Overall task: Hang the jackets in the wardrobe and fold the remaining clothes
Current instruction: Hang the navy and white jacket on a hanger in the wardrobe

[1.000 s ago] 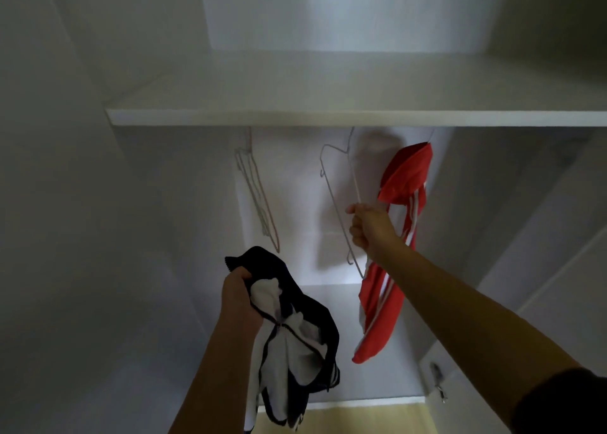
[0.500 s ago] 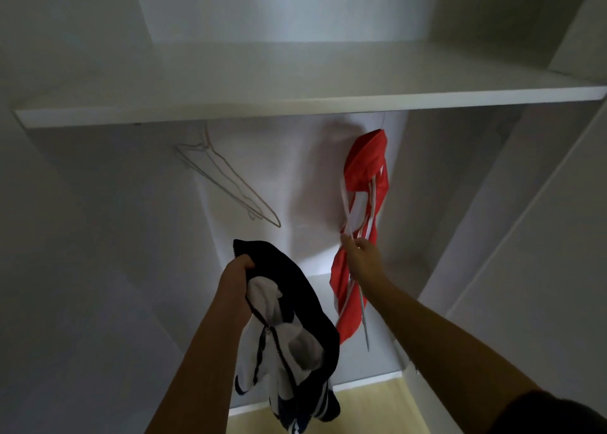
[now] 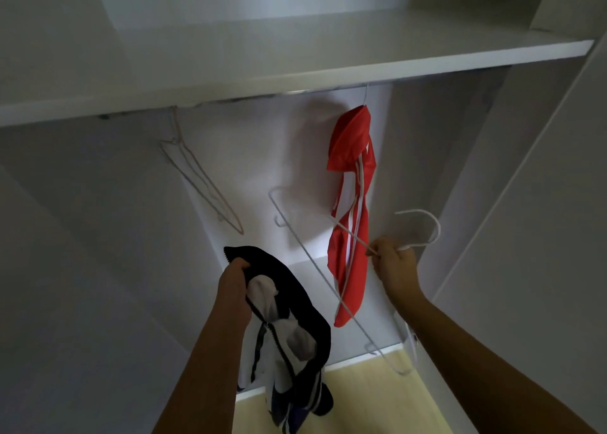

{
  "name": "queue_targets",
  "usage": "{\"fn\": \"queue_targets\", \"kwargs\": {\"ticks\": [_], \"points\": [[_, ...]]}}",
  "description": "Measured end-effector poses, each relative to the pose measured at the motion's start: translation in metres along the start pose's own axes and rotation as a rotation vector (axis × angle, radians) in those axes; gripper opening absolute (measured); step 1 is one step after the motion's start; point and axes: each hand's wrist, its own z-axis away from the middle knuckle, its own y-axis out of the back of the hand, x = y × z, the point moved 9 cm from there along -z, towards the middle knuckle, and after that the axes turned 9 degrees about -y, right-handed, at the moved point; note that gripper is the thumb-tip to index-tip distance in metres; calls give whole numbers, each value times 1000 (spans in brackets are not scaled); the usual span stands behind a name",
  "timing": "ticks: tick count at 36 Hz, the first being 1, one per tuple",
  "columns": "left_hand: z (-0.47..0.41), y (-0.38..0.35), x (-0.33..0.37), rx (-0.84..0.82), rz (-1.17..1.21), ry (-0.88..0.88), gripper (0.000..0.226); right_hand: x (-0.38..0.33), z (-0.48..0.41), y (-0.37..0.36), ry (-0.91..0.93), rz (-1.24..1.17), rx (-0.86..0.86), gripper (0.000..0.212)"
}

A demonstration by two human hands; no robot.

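A red jacket with white stripes [image 3: 351, 137] hangs under the front edge of the white wardrobe shelf [image 3: 295, 65]. Just right of it and lower, the right hand [image 3: 392, 262] grips a white wire hanger [image 3: 353, 236] at its neck, and the wire crosses the jacket's front. Lower left of it, the left hand [image 3: 235, 279] clutches a bunched navy-and-white zip jacket [image 3: 295, 302]. Farther left hang pale bare wire hangers [image 3: 203, 183], with open room between. Below lies pale wood floor [image 3: 361, 394].

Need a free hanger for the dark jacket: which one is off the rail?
The white hanger gripped in the right hand, held below the rail. The pale hanger at left and the red jacket's hanger both hang from it.
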Motion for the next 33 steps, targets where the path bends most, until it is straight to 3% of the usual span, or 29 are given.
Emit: {"fn": "queue_targets", "kwargs": {"ticks": [6,9,12,17,20,22,25,27,30,33], "points": [[6,-5,-16,-9,66,63,38,-13,13,-25,-124,-480,-64,52],[14,-8,-20,-7,54,41,22,-9,18,-45,-171,-633,-61,54],[17,-3,-15,24,49,13,23,9,21,-62,-241,-703,-77,52],[20,7,8,26,253,-64,25,64,44,-77,-371,-483,-89,32],[16,14,26,1,548,-72,31,88,50,-72,-437,-293,-132,36],[8,27,38,41,617,-97,25,92,48,-66,-466,-232,-171,38],[-4,40,41,43,521,-108,19,83,41,-57,-430,-183,-208,43],[-9,48,46,37,225,-155,12,70,39,-50,-353,-164,-245,37],[-18,56,55,24,-100,-232,23,50,44,-42,-224,-147,-328,19],[-22,57,63,16,-196,-302,32,50,48,-36,-146,-66,-361,41]]}}
